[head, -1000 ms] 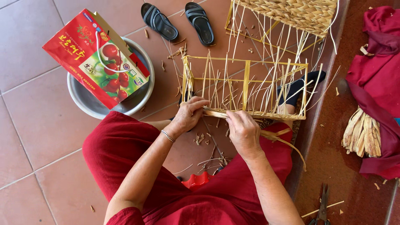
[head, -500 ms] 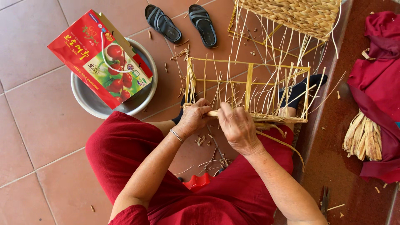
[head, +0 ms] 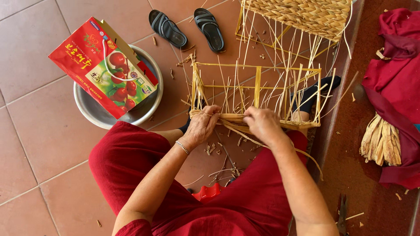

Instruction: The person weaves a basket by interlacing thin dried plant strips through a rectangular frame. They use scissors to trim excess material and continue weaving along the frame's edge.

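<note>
- Head view: the left hand (head: 202, 126) is gripping the near edge of a rectangular yellow wire frame threaded with pale straw strands (head: 257, 89), its fingers curled shut around the twisted straw bundle (head: 232, 120) running along that edge
- The right hand (head: 262, 123) is lying just beside it on the same bundle, fingers bent down and closed over the straw, knuckles facing up
- The frame is standing on the terracotta tiled floor (head: 35, 144) in front of the person's knees, with loose strands sticking up and out from it
- A thin silver bracelet (head: 182, 147) is sitting on the left wrist, and the person is wearing dark red clothing (head: 131, 170)
- A round metal basin (head: 94, 111) is resting to the left, holding a red paper gift bag printed with fruit (head: 103, 65)
- A pair of black sandals (head: 186, 28) is lying beyond the frame
- A finished woven straw basket (head: 302, 15) is standing at the top, tilted on its own wire frame
- A bundle of dried flat leaves (head: 380, 142) is lying at the right against crumpled dark red cloth (head: 393, 74)
- A small red plastic stool (head: 208, 192) is showing between the knees
</note>
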`<state>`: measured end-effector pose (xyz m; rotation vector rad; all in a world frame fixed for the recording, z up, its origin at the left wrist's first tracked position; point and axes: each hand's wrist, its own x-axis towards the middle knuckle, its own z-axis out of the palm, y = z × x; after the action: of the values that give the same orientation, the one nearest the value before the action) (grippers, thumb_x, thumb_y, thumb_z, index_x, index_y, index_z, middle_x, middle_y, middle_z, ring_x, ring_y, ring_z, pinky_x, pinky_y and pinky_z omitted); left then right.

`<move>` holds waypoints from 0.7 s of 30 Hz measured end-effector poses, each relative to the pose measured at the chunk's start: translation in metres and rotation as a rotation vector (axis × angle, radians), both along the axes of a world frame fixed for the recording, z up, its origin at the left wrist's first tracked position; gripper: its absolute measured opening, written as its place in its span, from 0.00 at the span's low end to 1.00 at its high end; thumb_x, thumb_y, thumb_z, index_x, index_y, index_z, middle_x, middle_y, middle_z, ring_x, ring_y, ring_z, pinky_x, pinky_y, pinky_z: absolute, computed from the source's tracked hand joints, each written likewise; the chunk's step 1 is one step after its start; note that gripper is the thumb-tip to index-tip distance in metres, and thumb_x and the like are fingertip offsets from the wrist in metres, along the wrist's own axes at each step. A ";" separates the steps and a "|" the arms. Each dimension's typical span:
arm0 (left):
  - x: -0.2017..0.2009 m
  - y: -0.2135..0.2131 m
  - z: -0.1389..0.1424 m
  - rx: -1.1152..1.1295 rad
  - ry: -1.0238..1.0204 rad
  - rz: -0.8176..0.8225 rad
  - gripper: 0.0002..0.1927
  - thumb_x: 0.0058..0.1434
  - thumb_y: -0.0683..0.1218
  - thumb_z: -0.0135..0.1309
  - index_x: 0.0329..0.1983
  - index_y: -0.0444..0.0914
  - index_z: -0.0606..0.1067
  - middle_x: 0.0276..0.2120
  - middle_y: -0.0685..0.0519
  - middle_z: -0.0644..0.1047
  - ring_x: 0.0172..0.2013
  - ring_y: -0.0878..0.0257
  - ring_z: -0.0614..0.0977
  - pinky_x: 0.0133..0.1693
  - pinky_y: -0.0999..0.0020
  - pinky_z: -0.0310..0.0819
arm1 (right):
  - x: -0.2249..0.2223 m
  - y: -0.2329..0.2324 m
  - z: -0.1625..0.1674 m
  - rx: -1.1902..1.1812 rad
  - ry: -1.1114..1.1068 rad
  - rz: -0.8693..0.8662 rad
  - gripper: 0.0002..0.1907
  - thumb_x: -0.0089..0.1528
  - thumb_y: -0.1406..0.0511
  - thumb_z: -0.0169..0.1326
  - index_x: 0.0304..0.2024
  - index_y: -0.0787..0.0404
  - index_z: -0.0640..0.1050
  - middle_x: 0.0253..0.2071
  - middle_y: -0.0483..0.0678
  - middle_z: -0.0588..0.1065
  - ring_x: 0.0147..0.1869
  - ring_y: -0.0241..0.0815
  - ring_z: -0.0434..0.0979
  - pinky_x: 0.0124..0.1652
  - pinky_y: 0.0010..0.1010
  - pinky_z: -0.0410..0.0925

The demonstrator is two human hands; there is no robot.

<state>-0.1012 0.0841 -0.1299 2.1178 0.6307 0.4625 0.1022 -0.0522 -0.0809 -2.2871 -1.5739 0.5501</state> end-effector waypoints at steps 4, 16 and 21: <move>-0.006 -0.002 -0.004 0.145 -0.134 -0.025 0.06 0.67 0.45 0.58 0.44 0.41 0.73 0.46 0.52 0.75 0.34 0.54 0.84 0.37 0.60 0.79 | -0.026 0.010 -0.021 -0.118 0.023 0.004 0.17 0.67 0.53 0.60 0.46 0.57 0.76 0.20 0.44 0.74 0.20 0.41 0.71 0.24 0.35 0.69; -0.002 -0.003 0.001 0.303 -0.218 -0.078 0.07 0.65 0.39 0.55 0.44 0.40 0.70 0.49 0.52 0.78 0.41 0.52 0.84 0.37 0.61 0.77 | -0.049 0.030 -0.061 0.423 -0.441 0.001 0.16 0.58 0.61 0.68 0.29 0.56 0.71 0.24 0.45 0.73 0.31 0.39 0.74 0.30 0.35 0.68; 0.023 0.001 -0.007 0.148 -0.015 0.114 0.05 0.64 0.42 0.56 0.39 0.40 0.71 0.32 0.47 0.80 0.32 0.47 0.82 0.33 0.56 0.75 | -0.052 0.011 -0.065 0.456 -0.368 0.001 0.16 0.64 0.63 0.66 0.29 0.58 0.71 0.22 0.46 0.73 0.27 0.39 0.74 0.27 0.32 0.69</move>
<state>-0.0786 0.0849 -0.1373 2.2224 0.7307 0.6041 0.0501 -0.0413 -0.1459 -2.1041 -1.6461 -0.2325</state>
